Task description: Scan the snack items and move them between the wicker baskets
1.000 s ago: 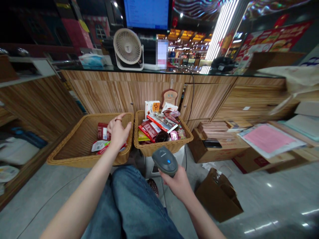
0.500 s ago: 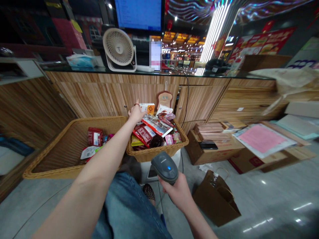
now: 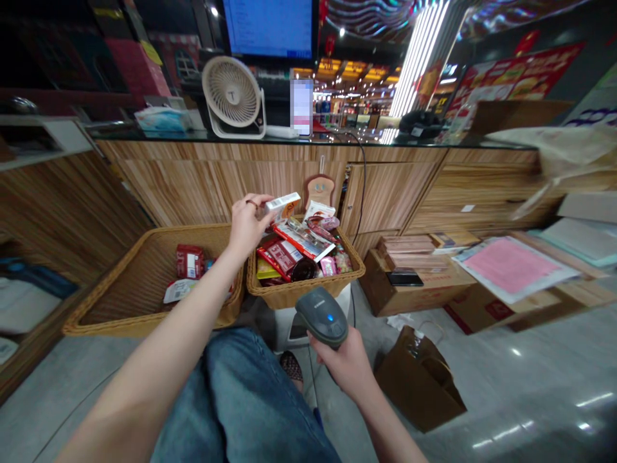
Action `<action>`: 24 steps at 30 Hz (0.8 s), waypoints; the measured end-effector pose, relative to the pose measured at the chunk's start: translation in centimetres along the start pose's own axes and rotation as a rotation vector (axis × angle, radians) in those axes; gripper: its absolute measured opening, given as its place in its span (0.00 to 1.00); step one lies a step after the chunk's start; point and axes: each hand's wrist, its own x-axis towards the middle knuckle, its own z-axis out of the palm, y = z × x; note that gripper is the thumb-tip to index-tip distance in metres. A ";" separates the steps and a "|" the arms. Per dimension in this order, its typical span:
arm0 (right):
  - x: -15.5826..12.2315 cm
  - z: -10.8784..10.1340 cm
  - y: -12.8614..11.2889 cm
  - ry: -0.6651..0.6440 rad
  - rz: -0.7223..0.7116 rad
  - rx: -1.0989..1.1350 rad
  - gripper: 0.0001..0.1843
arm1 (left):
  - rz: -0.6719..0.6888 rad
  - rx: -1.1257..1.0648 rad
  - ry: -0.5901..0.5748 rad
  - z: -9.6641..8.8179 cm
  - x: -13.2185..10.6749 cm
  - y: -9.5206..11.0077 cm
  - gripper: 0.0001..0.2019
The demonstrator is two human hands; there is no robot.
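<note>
My left hand [image 3: 248, 222] pinches a small white and orange box [image 3: 284, 207] by its left end, tilted above the back of the right wicker basket [image 3: 289, 297]. That basket is heaped with packaged snacks, among them a red packet [image 3: 281, 255], a flat red and white pack [image 3: 308, 239] and a dark round lid [image 3: 304, 269]. In my right hand [image 3: 344, 360] is a grey barcode scanner [image 3: 321, 315] with a blue light, held in front of the basket. To the left, a larger wicker basket [image 3: 120, 267] holds a dark red packet [image 3: 189, 262] and a white pouch [image 3: 179, 290].
A counter with a white fan [image 3: 234, 93], a monitor [image 3: 270, 29] and a lit phone screen [image 3: 301, 106] stands behind the baskets. At the right are cardboard boxes [image 3: 409, 296] with a dark phone [image 3: 405, 278] on top. A brown paper bag [image 3: 419, 386] stands on the floor.
My left hand has drawn back slightly to the left and tipped the white and orange box up from the pile. The scanner in my right hand stays nearly in place.
</note>
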 end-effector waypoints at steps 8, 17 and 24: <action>-0.2 0.6 -0.7 0.018 -0.036 -0.003 0.11 | 0.129 0.044 0.023 -2.5 -9.5 0.8 0.11; 0.7 2.3 -1.8 0.062 -0.145 -0.125 0.06 | 0.098 0.090 0.011 -3.1 -10.6 1.4 0.07; 1.5 2.7 -2.1 0.076 -0.199 -0.208 0.07 | 0.111 0.103 0.006 -3.0 -10.7 1.2 0.07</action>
